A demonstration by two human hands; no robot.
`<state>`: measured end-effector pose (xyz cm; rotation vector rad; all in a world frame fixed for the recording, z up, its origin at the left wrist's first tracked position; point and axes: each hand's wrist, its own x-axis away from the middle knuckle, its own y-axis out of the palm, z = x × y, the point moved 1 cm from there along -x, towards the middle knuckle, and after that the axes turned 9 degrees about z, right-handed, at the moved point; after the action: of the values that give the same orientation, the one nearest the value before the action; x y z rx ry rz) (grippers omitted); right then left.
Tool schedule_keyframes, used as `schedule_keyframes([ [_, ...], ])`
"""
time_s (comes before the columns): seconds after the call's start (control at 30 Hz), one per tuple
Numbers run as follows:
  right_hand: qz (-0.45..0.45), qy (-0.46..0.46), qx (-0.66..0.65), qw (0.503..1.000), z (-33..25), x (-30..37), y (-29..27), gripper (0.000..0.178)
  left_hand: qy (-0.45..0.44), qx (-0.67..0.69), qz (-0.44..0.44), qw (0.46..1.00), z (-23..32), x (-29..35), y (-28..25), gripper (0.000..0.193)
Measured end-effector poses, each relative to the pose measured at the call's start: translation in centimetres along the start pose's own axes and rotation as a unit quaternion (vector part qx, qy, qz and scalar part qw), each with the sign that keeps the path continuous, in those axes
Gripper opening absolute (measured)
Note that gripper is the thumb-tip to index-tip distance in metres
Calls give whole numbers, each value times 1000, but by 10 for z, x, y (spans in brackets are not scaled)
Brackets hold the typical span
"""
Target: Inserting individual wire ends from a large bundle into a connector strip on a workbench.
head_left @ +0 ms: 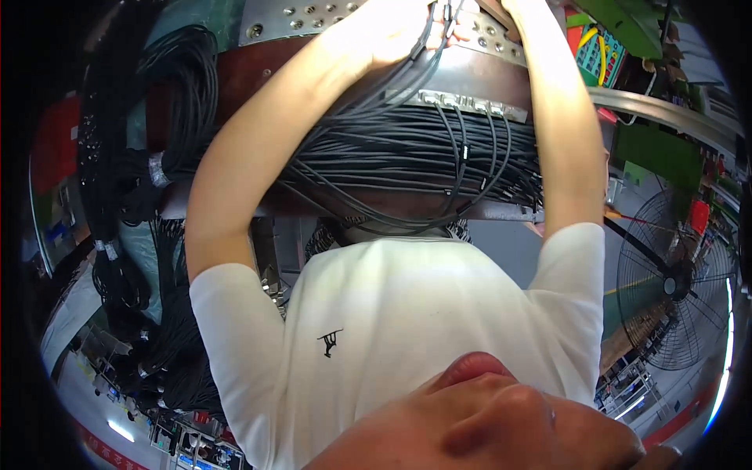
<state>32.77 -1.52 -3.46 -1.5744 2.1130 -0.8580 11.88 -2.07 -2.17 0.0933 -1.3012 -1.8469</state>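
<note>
My left hand (401, 35) is at the top edge, partly cut off, with its fingers closed around thin black cables (427, 48). Of my right hand (513, 8) only a sliver shows at the top edge, and its fingers are hidden. It is beside a brown edge on the metal panel (501, 37), which has rows of round metal fittings. Below my hands, several cables plug into a row of connectors (462, 104). A thick bundle of black cables (376, 153) runs sideways beneath that row, with loose loops hanging toward me.
More coiled black cables (188, 86) hang at the left, tied with a silvery wrap (158, 169). A teal tray with a yellow-handled tool (601, 56) lies at the upper right, beyond a metal rail (666, 106). A large black fan (666, 282) stands at the right.
</note>
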Motion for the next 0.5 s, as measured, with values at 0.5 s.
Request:
schedule_keyframes([
  [0.5,-45,-6,126,991,-51,98,14,29,10,-210,115,971,33,179,-55,22],
])
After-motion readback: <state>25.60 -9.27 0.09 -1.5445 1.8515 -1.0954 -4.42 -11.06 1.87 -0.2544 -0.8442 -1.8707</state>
